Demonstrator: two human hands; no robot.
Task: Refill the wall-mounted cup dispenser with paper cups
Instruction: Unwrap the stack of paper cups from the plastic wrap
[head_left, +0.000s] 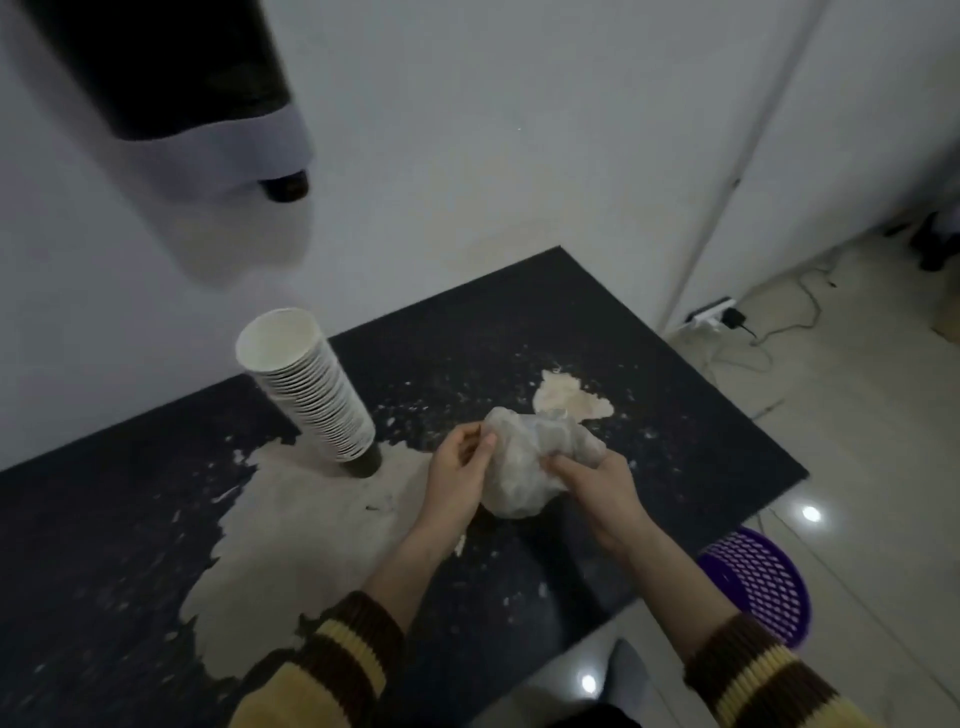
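Plastic wrapping (524, 462), clear and crumpled into a loose ball, sits between our two hands above the middle of the tabletop (675, 415). Our left hand (460, 467) pinches one side of it with thumb and fingertips, and our right hand (592, 483) has its fingers curled into the other side, so both are clamped on the same bundle and close together. We judge the step in hand to be getting rid of this wrapper. To do it well we squeeze it tight so it does not spring open, then drop it clear of the cups. The purple basket (753, 582) on the floor just off the tabletop's near right edge looks the likely place for it. The stack of paper cups (311, 395), the thing we came for, stands mouth up near the tabletop's back edge by the wall, on a pale patch where the dark surface has peeled away. It is well apart from both hands. The cup dispenser (208, 104) hangs on the wall above and left of the stack, with a dark cup bottom (285, 185) showing at its mouth. Nothing lies between the stack and the dispenser, though the stack is tall and could topple if we brush it. A power strip (711, 314) and loose cables lie on the floor beyond the tabletop's right edge.
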